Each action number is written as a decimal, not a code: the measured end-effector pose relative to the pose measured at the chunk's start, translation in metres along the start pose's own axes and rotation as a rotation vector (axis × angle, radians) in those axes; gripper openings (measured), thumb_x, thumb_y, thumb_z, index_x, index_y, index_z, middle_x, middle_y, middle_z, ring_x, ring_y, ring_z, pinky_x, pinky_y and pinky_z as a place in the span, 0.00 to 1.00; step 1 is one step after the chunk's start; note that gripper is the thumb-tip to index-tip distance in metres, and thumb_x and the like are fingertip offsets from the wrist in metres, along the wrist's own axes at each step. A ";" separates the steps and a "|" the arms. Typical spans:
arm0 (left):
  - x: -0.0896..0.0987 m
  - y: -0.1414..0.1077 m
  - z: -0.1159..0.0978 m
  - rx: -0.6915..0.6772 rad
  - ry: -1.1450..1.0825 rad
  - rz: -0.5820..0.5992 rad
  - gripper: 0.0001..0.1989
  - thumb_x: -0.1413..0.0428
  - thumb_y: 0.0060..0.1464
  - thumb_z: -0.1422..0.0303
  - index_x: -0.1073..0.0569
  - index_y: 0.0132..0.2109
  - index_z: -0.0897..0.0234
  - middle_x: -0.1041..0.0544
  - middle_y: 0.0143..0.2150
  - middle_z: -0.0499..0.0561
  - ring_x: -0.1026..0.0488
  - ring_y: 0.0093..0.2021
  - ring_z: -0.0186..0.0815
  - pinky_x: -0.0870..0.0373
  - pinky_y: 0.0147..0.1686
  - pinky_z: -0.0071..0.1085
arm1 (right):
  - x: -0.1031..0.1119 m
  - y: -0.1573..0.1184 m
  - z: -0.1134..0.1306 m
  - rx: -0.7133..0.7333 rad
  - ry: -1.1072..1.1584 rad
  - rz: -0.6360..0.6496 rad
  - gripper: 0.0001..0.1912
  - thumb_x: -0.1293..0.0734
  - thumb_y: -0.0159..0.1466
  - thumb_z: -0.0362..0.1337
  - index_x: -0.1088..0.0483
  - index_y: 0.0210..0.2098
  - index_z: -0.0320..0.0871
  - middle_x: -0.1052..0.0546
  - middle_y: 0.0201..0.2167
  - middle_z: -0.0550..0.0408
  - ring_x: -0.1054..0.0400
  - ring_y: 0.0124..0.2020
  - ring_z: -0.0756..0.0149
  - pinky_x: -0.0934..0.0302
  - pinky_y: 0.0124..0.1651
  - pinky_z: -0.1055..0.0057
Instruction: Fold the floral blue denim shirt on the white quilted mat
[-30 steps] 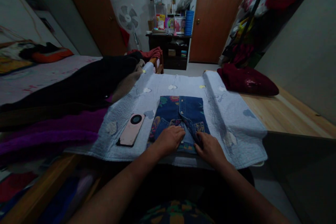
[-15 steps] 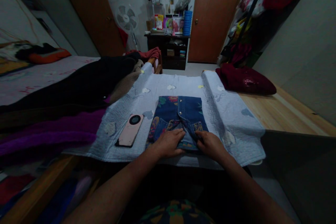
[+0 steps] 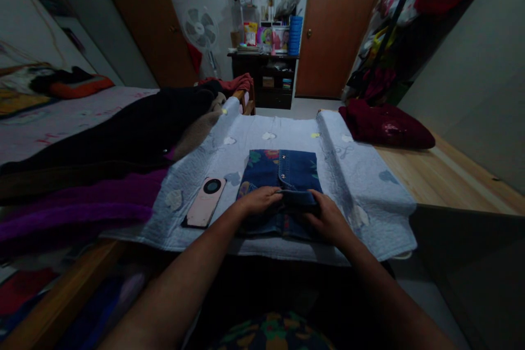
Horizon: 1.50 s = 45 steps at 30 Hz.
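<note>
A folded blue denim jacket (image 3: 301, 167) with a flower print and metal buttons down its placket lies on a pale quilted cloth. My left hand (image 3: 262, 200) pinches the left end of the jacket's near edge, which is raised off the layer below. At the right end of that same edge, my right hand (image 3: 326, 216) grips the denim between thumb and fingers. The part under the raised edge is in shadow. Left of the jacket lies a pink phone (image 3: 205, 205), its round camera facing up, not touched by either hand.
The quilted cloth (image 3: 369, 186) with heart patches spreads under everything. Dark and purple clothing (image 3: 123, 197) is heaped on the left. A maroon folded cloth (image 3: 385, 123) sits on a wooden board (image 3: 451, 175) at right. A fan (image 3: 200, 27) and a dark cabinet (image 3: 262, 87) stand behind.
Both hands have taken hold of the jacket's collar-side edge and raised it, moving slightly away from me. Before, my left hand lay flat on the open fold. The phone stays put.
</note>
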State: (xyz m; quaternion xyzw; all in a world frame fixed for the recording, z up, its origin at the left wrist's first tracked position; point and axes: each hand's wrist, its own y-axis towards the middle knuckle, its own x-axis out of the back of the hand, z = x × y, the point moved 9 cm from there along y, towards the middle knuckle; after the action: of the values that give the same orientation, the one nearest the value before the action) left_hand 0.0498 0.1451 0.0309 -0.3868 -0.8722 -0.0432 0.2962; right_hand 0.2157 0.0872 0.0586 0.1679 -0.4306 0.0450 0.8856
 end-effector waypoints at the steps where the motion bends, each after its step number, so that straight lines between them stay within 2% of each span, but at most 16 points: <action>1: -0.001 -0.001 0.000 -0.008 0.006 0.001 0.20 0.56 0.64 0.59 0.26 0.51 0.67 0.22 0.49 0.53 0.27 0.47 0.38 0.33 0.50 0.32 | -0.002 0.001 -0.004 -0.011 -0.009 0.009 0.24 0.37 0.59 0.35 0.35 0.55 0.40 0.27 0.52 0.43 0.32 0.53 0.53 0.39 0.56 0.55; 3: -0.003 -0.004 -0.003 -0.021 0.035 0.001 0.20 0.56 0.64 0.59 0.26 0.49 0.67 0.22 0.48 0.53 0.27 0.47 0.38 0.33 0.50 0.32 | -0.003 0.002 -0.010 -0.020 -0.009 0.020 0.19 0.41 0.60 0.31 0.31 0.50 0.41 0.24 0.47 0.45 0.30 0.49 0.56 0.38 0.54 0.57; 6: -0.004 -0.009 -0.008 -0.025 0.055 -0.012 0.20 0.57 0.64 0.59 0.26 0.49 0.66 0.23 0.47 0.53 0.27 0.46 0.38 0.33 0.50 0.32 | 0.000 0.004 -0.011 -0.017 0.007 0.014 0.18 0.43 0.61 0.31 0.30 0.48 0.43 0.22 0.43 0.48 0.29 0.46 0.57 0.37 0.53 0.58; 13: 0.001 -0.012 -0.015 -0.024 -0.002 -0.076 0.19 0.58 0.65 0.59 0.27 0.46 0.65 0.23 0.43 0.51 0.27 0.42 0.37 0.32 0.45 0.31 | 0.001 0.003 -0.010 -0.040 0.041 0.012 0.19 0.43 0.61 0.31 0.29 0.48 0.45 0.21 0.43 0.50 0.28 0.45 0.58 0.35 0.50 0.62; 17: 0.002 -0.015 -0.023 -0.018 0.044 -0.095 0.18 0.57 0.64 0.60 0.27 0.46 0.65 0.23 0.43 0.51 0.27 0.42 0.37 0.33 0.45 0.30 | 0.002 0.004 -0.011 -0.034 0.080 -0.002 0.20 0.42 0.60 0.30 0.29 0.50 0.44 0.21 0.43 0.50 0.27 0.45 0.59 0.35 0.50 0.61; 21: -0.012 -0.030 -0.034 -0.031 0.207 0.004 0.15 0.53 0.62 0.63 0.24 0.45 0.62 0.21 0.41 0.50 0.26 0.41 0.37 0.33 0.44 0.30 | 0.003 -0.001 -0.008 0.036 0.123 0.010 0.22 0.43 0.59 0.29 0.28 0.50 0.45 0.21 0.45 0.51 0.28 0.47 0.60 0.36 0.53 0.61; 23: -0.022 -0.042 -0.040 -0.075 0.278 0.067 0.13 0.48 0.59 0.65 0.24 0.48 0.60 0.21 0.46 0.50 0.26 0.46 0.39 0.34 0.48 0.30 | 0.000 -0.009 -0.005 0.099 0.105 0.043 0.23 0.43 0.58 0.28 0.28 0.50 0.45 0.22 0.48 0.49 0.29 0.50 0.59 0.37 0.55 0.58; 26: -0.029 -0.056 -0.044 -0.121 0.388 0.073 0.20 0.43 0.54 0.66 0.28 0.55 0.59 0.28 0.60 0.53 0.32 0.59 0.43 0.41 0.59 0.37 | -0.001 -0.020 -0.004 0.148 0.026 0.108 0.30 0.42 0.53 0.26 0.29 0.54 0.44 0.27 0.56 0.47 0.35 0.59 0.54 0.43 0.61 0.50; 28: -0.030 -0.061 -0.047 -0.131 0.443 0.064 0.22 0.41 0.54 0.63 0.29 0.56 0.59 0.31 0.63 0.55 0.36 0.62 0.45 0.47 0.63 0.43 | 0.000 -0.023 -0.004 0.125 -0.019 0.173 0.34 0.42 0.50 0.25 0.29 0.55 0.46 0.30 0.59 0.48 0.39 0.62 0.53 0.48 0.64 0.46; 30: -0.025 -0.060 -0.051 -0.143 0.450 0.011 0.18 0.45 0.59 0.60 0.28 0.55 0.58 0.28 0.59 0.53 0.34 0.61 0.43 0.47 0.64 0.43 | 0.002 -0.021 0.000 0.100 -0.007 0.253 0.32 0.43 0.49 0.25 0.26 0.51 0.47 0.27 0.57 0.51 0.38 0.62 0.53 0.50 0.65 0.46; 32: -0.007 -0.058 -0.053 -0.100 0.468 -0.155 0.15 0.51 0.64 0.61 0.27 0.53 0.59 0.26 0.56 0.52 0.33 0.59 0.40 0.44 0.62 0.39 | 0.007 -0.014 0.007 0.077 0.038 0.264 0.26 0.43 0.53 0.26 0.24 0.47 0.47 0.24 0.52 0.52 0.33 0.57 0.55 0.45 0.63 0.50; 34: 0.015 -0.060 -0.045 0.046 0.568 -0.368 0.17 0.50 0.63 0.60 0.28 0.54 0.61 0.28 0.55 0.55 0.33 0.57 0.42 0.39 0.58 0.39 | 0.013 -0.005 0.010 0.040 0.047 0.175 0.22 0.43 0.59 0.30 0.25 0.48 0.45 0.24 0.51 0.49 0.31 0.54 0.56 0.41 0.60 0.54; 36: 0.027 -0.065 -0.032 0.222 0.703 -0.479 0.22 0.44 0.56 0.58 0.30 0.55 0.63 0.31 0.55 0.59 0.34 0.55 0.48 0.35 0.54 0.43 | 0.011 -0.001 0.011 0.008 -0.002 0.067 0.21 0.42 0.64 0.36 0.29 0.54 0.42 0.28 0.57 0.44 0.35 0.59 0.54 0.42 0.62 0.53; 38: 0.026 -0.068 -0.019 0.330 0.788 -0.463 0.26 0.39 0.50 0.59 0.31 0.55 0.63 0.33 0.55 0.60 0.34 0.54 0.51 0.33 0.50 0.44 | -0.004 -0.001 0.014 0.018 -0.072 0.054 0.25 0.41 0.65 0.39 0.35 0.60 0.38 0.36 0.64 0.40 0.43 0.65 0.52 0.46 0.65 0.51; 41: 0.020 -0.069 -0.008 0.370 0.822 -0.412 0.21 0.43 0.52 0.69 0.30 0.54 0.61 0.34 0.55 0.59 0.35 0.53 0.48 0.32 0.47 0.40 | -0.035 -0.005 0.018 0.057 -0.189 0.160 0.29 0.39 0.65 0.41 0.40 0.64 0.36 0.43 0.67 0.40 0.51 0.68 0.52 0.52 0.67 0.50; 45: 0.023 -0.066 -0.016 0.330 0.848 -0.414 0.20 0.52 0.56 0.78 0.29 0.53 0.58 0.31 0.48 0.56 0.35 0.51 0.43 0.33 0.45 0.37 | -0.052 -0.009 0.018 0.058 -0.282 0.264 0.30 0.39 0.67 0.44 0.41 0.65 0.37 0.44 0.68 0.41 0.53 0.69 0.52 0.55 0.69 0.50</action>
State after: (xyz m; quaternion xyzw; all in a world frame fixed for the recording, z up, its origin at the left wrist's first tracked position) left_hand -0.0010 0.1092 0.0668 -0.1020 -0.7287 -0.1161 0.6672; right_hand 0.1716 0.0757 0.0259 0.1399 -0.5672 0.1491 0.7978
